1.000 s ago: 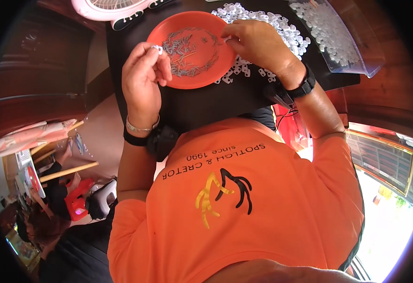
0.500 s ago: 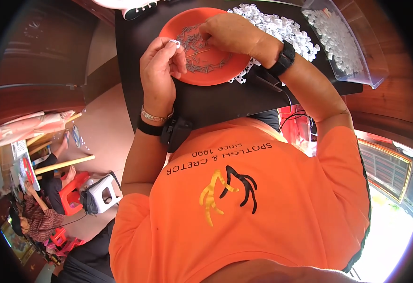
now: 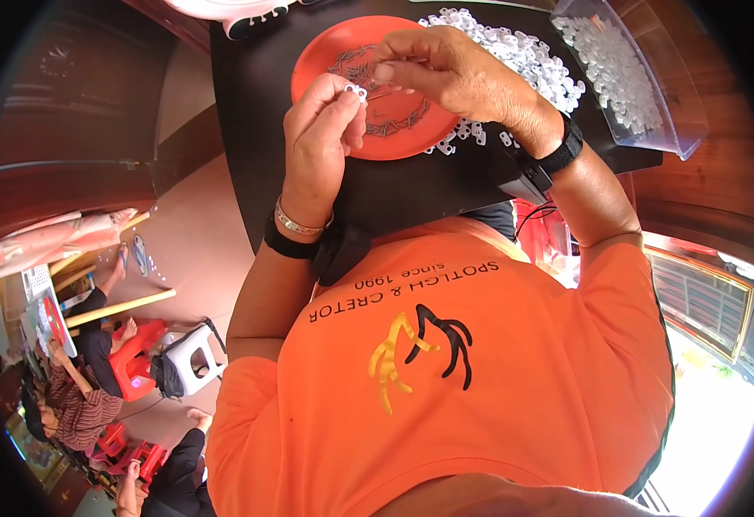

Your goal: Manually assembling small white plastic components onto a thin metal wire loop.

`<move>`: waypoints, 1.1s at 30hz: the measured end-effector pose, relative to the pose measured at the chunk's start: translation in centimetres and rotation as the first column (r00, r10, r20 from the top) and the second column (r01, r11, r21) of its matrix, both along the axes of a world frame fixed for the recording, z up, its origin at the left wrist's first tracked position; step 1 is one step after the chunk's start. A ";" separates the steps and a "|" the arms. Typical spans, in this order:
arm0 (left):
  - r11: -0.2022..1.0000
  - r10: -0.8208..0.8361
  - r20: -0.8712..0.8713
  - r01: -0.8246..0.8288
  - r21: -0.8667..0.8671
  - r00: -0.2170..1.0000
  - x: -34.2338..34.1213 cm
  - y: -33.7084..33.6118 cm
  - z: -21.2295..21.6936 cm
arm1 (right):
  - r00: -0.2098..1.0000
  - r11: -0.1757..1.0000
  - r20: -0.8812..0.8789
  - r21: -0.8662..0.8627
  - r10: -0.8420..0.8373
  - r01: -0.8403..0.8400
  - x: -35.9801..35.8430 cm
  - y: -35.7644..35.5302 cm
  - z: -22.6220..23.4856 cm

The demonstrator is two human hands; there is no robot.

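Observation:
Between the thumb and forefinger of my left hand [image 3: 315,142] is a small white plastic clip [image 3: 355,92] with holes in it. My right hand [image 3: 467,77] faces it with thumb and forefinger pinched together; whatever is between those fingertips is too small to make out. Both hands hover over a round orange-red plate [image 3: 312,65]. Loose thin grey nails [image 3: 394,129] lie scattered in the plate. Beyond my right hand, a heap of similar white clips [image 3: 532,65] spreads over the dark table [image 3: 260,129].
At the far right stands a clear plastic bin [image 3: 652,108] holding more whitish pieces. A pale pink and white shoe [image 3: 230,10] is at the table's far left. To the left, another person [image 3: 80,414] sits near red stools [image 3: 136,358] and a white stool [image 3: 192,358].
My right hand has lifted from the nails and come back toward my left hand. My left hand has shifted right with the clip. Another person's limbs now show at lower left.

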State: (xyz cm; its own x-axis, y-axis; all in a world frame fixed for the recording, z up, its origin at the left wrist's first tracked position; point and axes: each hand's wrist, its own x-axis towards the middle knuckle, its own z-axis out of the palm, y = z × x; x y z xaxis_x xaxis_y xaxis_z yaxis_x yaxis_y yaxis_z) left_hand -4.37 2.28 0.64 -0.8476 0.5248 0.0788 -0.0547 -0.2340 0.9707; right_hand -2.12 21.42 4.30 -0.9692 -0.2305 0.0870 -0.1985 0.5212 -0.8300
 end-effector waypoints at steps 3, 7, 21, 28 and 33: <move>0.999 -0.020 -0.087 0.017 -0.034 0.996 0.1 0.0 0.0 | 0.999 0.998 -0.013 -0.039 0.048 -0.049 0.3 -0.4 0.1; 0.993 -0.042 -0.177 0.022 -0.112 0.983 0.1 0.0 -0.3 | 0.994 0.993 -0.053 -0.069 0.091 -0.095 0.2 -0.6 -0.3; 0.988 -0.066 -0.201 0.037 -0.147 0.977 0.2 0.2 -1.0 | 0.982 0.995 -0.174 0.076 0.078 -0.066 0.7 -0.7 0.2; 0.996 -0.024 -0.133 0.012 -0.088 0.991 0.9 0.6 -0.8 | 0.896 0.975 -0.433 0.223 0.098 0.001 0.8 -1.1 -1.1; 0.994 -0.067 -0.109 0.057 -0.091 0.992 0.5 0.5 -1.0 | 0.919 0.991 -0.392 0.133 0.043 0.011 1.2 -0.9 -1.3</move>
State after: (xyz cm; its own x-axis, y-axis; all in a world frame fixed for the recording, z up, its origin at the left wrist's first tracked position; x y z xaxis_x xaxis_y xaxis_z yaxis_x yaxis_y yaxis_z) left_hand -3.88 2.75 -0.33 -0.8017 0.5849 0.1231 0.0438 -0.1478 0.9880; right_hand -0.91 20.52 2.99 -0.8588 -0.2809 0.4285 -0.5040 0.6132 -0.6082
